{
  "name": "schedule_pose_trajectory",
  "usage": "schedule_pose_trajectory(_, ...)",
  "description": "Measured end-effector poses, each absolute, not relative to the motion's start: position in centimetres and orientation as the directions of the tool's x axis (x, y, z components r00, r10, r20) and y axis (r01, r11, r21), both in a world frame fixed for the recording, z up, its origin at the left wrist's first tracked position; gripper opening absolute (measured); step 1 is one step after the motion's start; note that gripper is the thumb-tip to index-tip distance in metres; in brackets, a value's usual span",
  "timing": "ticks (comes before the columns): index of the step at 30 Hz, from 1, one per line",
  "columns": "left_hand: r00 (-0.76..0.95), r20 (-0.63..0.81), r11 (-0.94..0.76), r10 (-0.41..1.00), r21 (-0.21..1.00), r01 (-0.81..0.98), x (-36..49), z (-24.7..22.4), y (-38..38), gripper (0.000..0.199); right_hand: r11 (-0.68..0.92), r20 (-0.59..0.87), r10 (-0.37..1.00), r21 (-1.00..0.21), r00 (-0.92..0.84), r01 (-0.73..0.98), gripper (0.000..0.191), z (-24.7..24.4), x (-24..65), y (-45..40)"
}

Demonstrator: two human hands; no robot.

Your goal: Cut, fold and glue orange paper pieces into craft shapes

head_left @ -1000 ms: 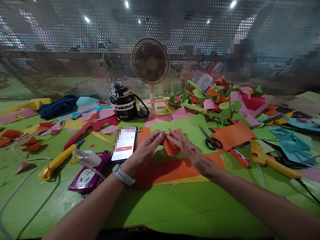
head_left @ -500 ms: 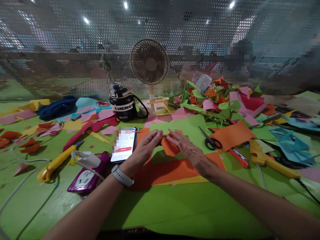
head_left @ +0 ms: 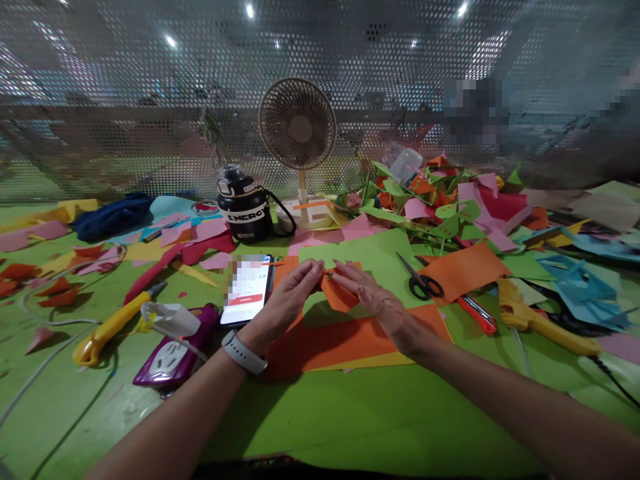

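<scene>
A small folded orange paper piece is between my two hands, above a green sheet. My left hand, with a pale watch on its wrist, pinches the piece's upper left corner between thumb and fingers. Fingers of my right hand are closed on its upper right edge. Beneath my hands lie a large orange sheet and a yellow one under it. Left of my left hand is a lit phone. Black-handled scissors lie right of my right hand, beside an orange sheet.
A fan and a black bottle stand at the back. Yellow glue guns lie on both sides. A purple power strip, a red cutter, cables and heaped paper scraps surround the work area.
The phone's displayed number went from 58 to 59. My hands and the orange piece are almost unmoved; the view has shifted slightly.
</scene>
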State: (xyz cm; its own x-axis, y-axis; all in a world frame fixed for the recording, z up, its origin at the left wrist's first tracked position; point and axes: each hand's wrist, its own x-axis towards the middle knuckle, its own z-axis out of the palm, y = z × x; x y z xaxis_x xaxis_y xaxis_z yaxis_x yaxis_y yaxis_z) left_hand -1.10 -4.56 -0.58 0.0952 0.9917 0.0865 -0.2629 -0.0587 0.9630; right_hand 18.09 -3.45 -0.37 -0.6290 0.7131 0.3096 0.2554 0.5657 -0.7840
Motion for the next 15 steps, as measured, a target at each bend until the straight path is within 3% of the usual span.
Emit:
schedule_pose_trajectory(5, 0.077, 0.074, -0.056, 0.994, 0.974, -0.221, -1.12, -0.62, -4.57, 0.031, 0.592, 0.316, 0.7, -0.758, -0.641, 0.273, 0.05, -0.2, 18.09, -3.43)
schedule_pose_trajectory(15, 0.081, 0.101, -0.092, 0.992, 0.99, -0.106, -1.18, -0.55, -4.38, 0.034, 0.53, 0.302, 0.725, -0.818, -0.619, 0.221, 0.049, -0.75, 18.1, -3.36)
